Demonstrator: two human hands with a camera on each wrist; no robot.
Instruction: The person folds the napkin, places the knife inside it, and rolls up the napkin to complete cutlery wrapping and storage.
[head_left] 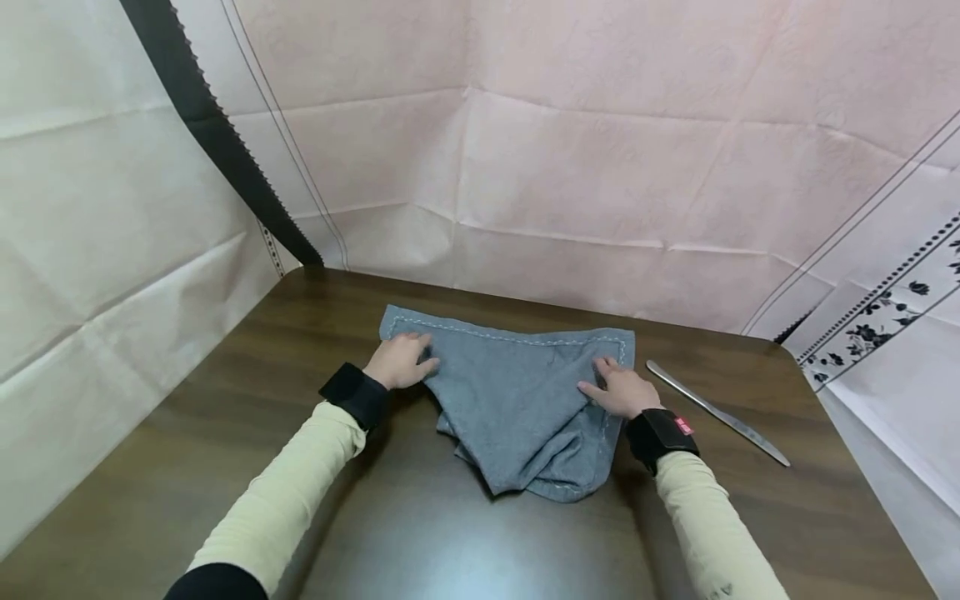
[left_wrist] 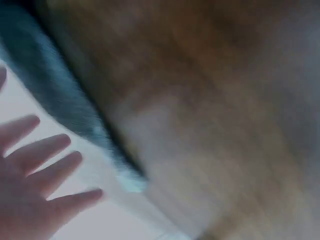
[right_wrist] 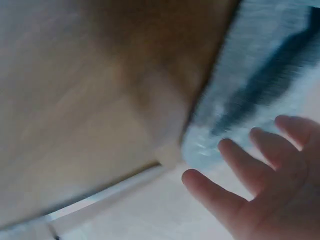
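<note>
A blue-grey cloth (head_left: 510, 392) with pale stitching along its border lies on the brown table. Its far edge is spread nearly straight, while the near part narrows into rumpled folds. Over its upper left corner is my left hand (head_left: 401, 361), with fingers spread in the left wrist view beside the cloth (left_wrist: 65, 90). My right hand (head_left: 621, 390) is at the right border, its fingers apart and fairly straight in the right wrist view, near the cloth's corner (right_wrist: 200, 145). Neither hand pinches the fabric. To the right of that hand lies a silver table knife (head_left: 716, 412).
The wooden table (head_left: 187, 467) has rounded far corners. Pale pinkish sheeting (head_left: 585, 183) hangs behind it, and white sheeting (head_left: 97, 275) stands along the left. A black strip (head_left: 225, 150) slants down to the far left corner.
</note>
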